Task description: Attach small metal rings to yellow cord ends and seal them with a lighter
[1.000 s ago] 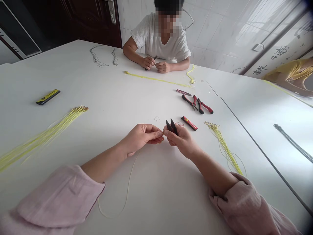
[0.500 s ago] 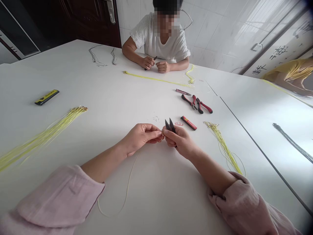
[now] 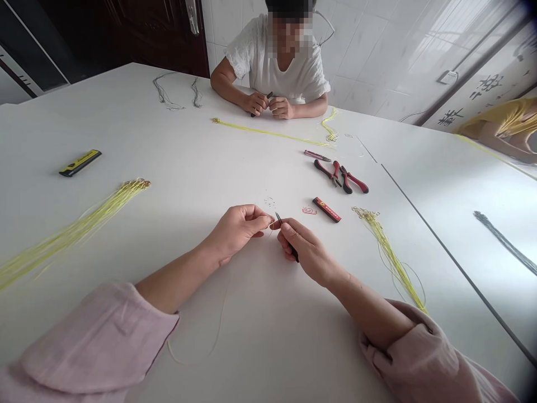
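My left hand (image 3: pixel 243 228) pinches a thin pale cord (image 3: pixel 222 316), which hangs below it and curves over the tabletop toward my left sleeve. Close against it, my right hand (image 3: pixel 308 246) is wrapped round small black thread snips (image 3: pixel 295 253). The snips' blades are together and point up toward the left fingertips, near the cord. Whether they touch the cord I cannot tell. A bundle of yellow cords (image 3: pixel 390 252) with gold-coloured clasps lies to the right of my right hand. Another yellow bundle (image 3: pixel 104 215) is left of my left arm.
A red case (image 3: pixel 326 210), red-and-black pliers (image 3: pixel 339 176) and a red-handled tool (image 3: pixel 316 155) lie beyond my right hand. A yellow-black box (image 3: pixel 80 163) sits far left. Across the white table (image 3: pixel 180 157) a person (image 3: pixel 279 67) holds a dark tool. Grey cords (image 3: pixel 503 240) lie right.
The snips have turned and their blades, spread before, are now together. My hands have moved slightly apart, and the hanging cord has shifted.
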Demonstrator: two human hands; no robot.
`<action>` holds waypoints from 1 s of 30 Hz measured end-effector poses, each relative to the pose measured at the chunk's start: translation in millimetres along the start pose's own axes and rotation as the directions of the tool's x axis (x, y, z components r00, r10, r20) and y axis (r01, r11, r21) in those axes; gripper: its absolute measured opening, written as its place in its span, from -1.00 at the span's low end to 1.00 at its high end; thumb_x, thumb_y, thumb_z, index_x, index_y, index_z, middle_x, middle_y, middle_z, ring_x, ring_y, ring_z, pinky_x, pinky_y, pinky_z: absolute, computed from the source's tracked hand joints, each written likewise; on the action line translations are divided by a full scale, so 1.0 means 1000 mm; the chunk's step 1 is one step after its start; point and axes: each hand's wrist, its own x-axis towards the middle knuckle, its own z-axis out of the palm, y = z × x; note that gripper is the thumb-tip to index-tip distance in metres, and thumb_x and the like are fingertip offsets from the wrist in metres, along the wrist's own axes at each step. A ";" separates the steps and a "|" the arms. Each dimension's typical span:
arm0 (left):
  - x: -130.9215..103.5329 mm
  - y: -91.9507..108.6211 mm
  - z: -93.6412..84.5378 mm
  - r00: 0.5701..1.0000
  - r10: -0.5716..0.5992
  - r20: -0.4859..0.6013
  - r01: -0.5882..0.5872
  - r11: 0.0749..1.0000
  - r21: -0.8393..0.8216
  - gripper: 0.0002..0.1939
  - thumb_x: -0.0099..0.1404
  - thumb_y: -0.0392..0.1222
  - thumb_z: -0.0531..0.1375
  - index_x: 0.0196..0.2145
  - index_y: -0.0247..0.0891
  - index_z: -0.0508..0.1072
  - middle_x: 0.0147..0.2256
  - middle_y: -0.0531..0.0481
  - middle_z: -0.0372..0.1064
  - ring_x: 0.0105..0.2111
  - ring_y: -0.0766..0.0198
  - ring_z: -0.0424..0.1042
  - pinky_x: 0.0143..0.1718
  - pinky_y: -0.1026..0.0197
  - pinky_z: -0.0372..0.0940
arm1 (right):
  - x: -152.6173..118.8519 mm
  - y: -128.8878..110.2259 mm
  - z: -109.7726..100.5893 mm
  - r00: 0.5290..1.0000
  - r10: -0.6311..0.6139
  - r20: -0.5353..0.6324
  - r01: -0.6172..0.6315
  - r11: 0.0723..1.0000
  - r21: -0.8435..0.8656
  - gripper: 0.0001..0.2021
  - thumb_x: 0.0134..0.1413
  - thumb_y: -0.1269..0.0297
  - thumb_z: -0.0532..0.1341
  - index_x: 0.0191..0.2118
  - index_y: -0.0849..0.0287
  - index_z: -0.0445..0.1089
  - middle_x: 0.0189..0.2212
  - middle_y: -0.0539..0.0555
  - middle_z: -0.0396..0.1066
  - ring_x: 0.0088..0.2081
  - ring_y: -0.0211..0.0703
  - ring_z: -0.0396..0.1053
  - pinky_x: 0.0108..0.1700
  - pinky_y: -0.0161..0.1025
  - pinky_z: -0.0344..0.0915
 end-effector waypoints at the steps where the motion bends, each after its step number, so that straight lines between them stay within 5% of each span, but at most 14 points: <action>1: 0.000 0.000 0.000 1.000 0.004 -0.007 -0.004 1.000 0.006 -0.81 0.14 -0.06 0.22 -0.46 -0.24 0.43 -0.19 -0.05 0.45 -0.03 0.13 0.34 -0.07 0.12 0.25 | 0.000 0.000 0.000 1.000 0.009 0.005 -0.009 1.000 0.006 -0.66 0.24 -0.03 -0.04 -0.15 0.09 0.30 -0.47 -0.06 0.08 -0.50 -0.32 0.08 -0.46 -0.31 0.07; 4: 0.001 -0.002 0.000 1.000 0.011 -0.005 -0.011 1.000 0.000 -0.83 0.14 -0.12 0.22 -0.51 -0.24 0.39 -0.24 -0.05 0.46 0.05 0.12 0.29 -0.03 0.12 0.22 | -0.001 0.001 0.001 0.998 0.041 0.047 -0.043 0.998 0.036 -0.67 0.24 -0.03 -0.03 -0.19 0.11 0.27 -0.46 -0.07 0.07 -0.54 -0.35 0.12 -0.51 -0.32 0.06; 12: 0.002 -0.004 -0.001 0.999 -0.019 0.035 0.019 1.000 0.005 -0.86 0.12 -0.19 0.20 -0.53 -0.26 0.35 -0.28 -0.04 0.48 -0.20 0.21 0.41 -0.06 0.10 0.20 | -0.003 0.000 0.003 0.982 0.093 0.163 -0.126 0.969 0.212 -0.70 0.22 0.00 0.02 -0.28 0.16 0.22 -0.48 -0.07 0.04 -0.57 -0.38 -0.03 -0.56 -0.35 -0.08; 30: 0.002 -0.005 -0.001 0.997 -0.052 0.062 0.054 0.998 -0.031 -0.86 0.06 -0.23 0.21 -0.58 -0.26 0.32 -0.29 -0.04 0.48 -0.27 0.23 0.41 -0.09 0.08 0.23 | -0.002 -0.001 0.003 0.978 0.111 0.174 -0.146 0.968 0.205 -0.70 0.21 0.01 0.04 -0.30 0.16 0.22 -0.50 -0.07 0.02 -0.56 -0.39 -0.05 -0.55 -0.36 -0.10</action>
